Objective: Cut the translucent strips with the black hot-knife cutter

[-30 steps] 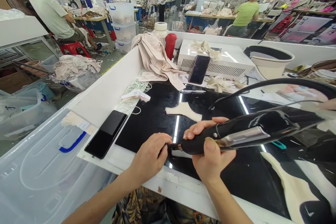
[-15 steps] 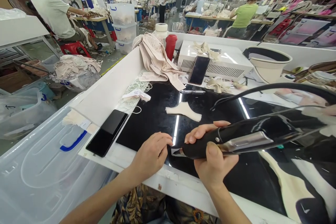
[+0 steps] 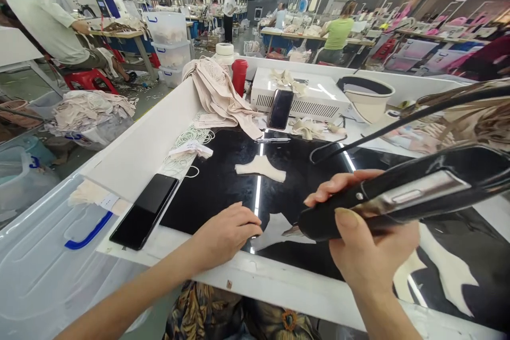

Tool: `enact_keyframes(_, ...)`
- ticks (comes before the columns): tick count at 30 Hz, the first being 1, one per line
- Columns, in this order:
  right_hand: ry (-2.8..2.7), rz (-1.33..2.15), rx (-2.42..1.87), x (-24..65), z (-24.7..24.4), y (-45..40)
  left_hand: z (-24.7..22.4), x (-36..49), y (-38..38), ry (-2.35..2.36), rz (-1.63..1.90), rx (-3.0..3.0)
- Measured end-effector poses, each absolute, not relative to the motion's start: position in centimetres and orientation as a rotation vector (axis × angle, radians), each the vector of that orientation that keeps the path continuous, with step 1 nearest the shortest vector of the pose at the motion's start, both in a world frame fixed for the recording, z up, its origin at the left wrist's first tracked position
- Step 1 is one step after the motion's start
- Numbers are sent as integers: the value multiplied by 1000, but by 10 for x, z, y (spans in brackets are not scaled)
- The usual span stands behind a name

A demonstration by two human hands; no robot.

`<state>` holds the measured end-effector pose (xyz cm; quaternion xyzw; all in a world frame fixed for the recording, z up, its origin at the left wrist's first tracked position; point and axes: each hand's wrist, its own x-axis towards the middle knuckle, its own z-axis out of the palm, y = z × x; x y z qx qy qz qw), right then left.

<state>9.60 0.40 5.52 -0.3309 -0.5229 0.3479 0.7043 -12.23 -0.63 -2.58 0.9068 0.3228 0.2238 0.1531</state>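
Note:
My right hand (image 3: 370, 244) is wrapped round a thick black corded hand tool (image 3: 422, 191) with a metal lever and a pointed metal tip. The tip hangs over the glossy black work surface (image 3: 211, 191). Curled fingers press together on my left hand (image 3: 227, 236), low by the surface's front edge; what they pinch, if anything, is hidden. Between that hand and the tip shows a pale grey patch (image 3: 274, 229), a thin piece or a reflection, I cannot tell. Farther back lies a small cream curved fabric piece (image 3: 261, 168). More cream pieces (image 3: 450, 271) rest below the tool at right.
A black phone (image 3: 145, 212) lies at the left edge; another phone (image 3: 281, 109) leans against a white box (image 3: 303, 93). Beige strips (image 3: 219, 93), a red cup (image 3: 239, 77), a pen (image 3: 274, 140) and a cream bin (image 3: 368, 98) stand or lie behind. Co-workers sit farther off.
My right hand has moved the tool rightward, away from my left hand, and the pale patch between them shows more fully. My head view has turned slightly right.

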Motion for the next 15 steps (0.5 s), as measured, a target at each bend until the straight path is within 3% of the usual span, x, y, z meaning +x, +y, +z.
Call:
enact_keyframes(8,-1092,734,-667,84,35,10,-10,-113,32,725,346,2405)
enact_keyframes(15,-1086,781,-613,81,24,15,-18,-111,36,716,338,2299)
